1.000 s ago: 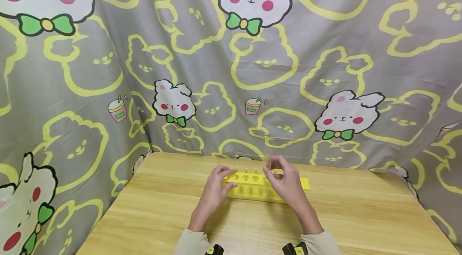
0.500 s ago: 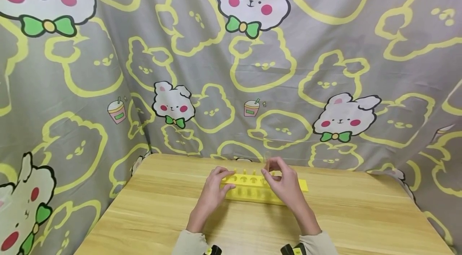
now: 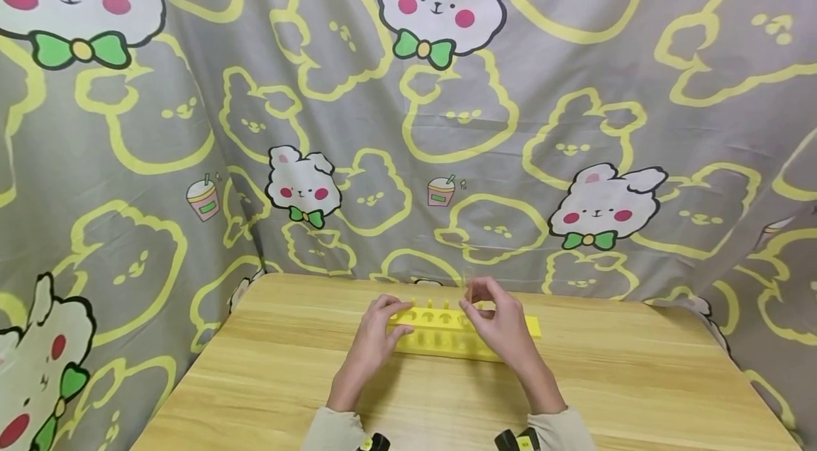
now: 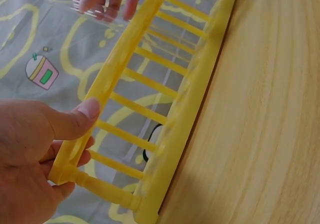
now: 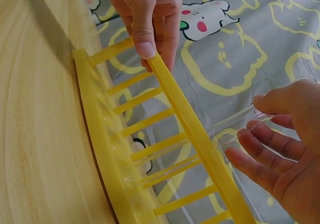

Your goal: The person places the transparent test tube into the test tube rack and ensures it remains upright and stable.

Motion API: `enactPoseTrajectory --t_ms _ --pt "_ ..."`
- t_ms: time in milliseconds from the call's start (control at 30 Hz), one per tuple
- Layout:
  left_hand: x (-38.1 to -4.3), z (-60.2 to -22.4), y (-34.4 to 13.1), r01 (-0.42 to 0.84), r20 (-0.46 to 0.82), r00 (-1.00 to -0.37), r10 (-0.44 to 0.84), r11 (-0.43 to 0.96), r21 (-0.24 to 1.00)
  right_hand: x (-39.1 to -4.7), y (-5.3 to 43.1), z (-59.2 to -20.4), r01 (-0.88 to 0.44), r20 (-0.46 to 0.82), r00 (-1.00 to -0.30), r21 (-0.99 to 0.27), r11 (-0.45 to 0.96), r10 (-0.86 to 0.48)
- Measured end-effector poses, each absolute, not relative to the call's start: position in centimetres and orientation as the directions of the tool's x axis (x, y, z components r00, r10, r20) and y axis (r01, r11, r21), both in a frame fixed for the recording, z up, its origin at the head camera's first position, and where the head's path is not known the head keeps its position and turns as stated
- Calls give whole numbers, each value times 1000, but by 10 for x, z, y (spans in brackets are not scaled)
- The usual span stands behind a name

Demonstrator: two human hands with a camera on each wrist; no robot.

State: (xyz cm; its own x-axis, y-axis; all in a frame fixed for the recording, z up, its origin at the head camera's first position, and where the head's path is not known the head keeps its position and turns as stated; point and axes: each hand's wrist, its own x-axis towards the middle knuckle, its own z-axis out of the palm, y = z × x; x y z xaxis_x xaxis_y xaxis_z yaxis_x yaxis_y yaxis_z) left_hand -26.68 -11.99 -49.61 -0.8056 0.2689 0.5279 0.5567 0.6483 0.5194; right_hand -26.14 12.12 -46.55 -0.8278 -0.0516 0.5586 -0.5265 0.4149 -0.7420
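A yellow test tube rack stands on the wooden table, its upper plate pierced by a row of holes and joined to the base by thin rods. My left hand grips the left end of the upper plate, thumb in front and fingers behind. With thumb and fingers, my right hand pinches the top of a clear test tube. The tube passes through a hole in the upper plate, and its lower part shows between the plates in the right wrist view. Whether its bottom touches the base I cannot tell.
Wood-grain table extends around the rack on every side. A grey curtain printed with white rabbits and yellow outlines hangs behind the table and along its sides. Dark wrist devices sit at both sleeves.
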Motion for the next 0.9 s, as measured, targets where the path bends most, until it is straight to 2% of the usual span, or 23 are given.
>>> enactPoseTrajectory --t_ms 233,533,667,900 --pt "-262 -495 -128 513 478 -840 258 666 542 -262 118 -464 -531 553 -829 -728 434 -87" --pt "-261 -490 -140 480 517 -839 167 673 562 -269 124 -462 -510 509 -851 -744 432 -129" --pt "-265 -489 -136 500 523 -834 177 644 579 -266 141 -462 -500 497 -858 -746 440 -131" --pt "-271 -493 -136 478 493 -854 168 628 614 -260 178 -473 -498 534 -837 -653 571 -119"
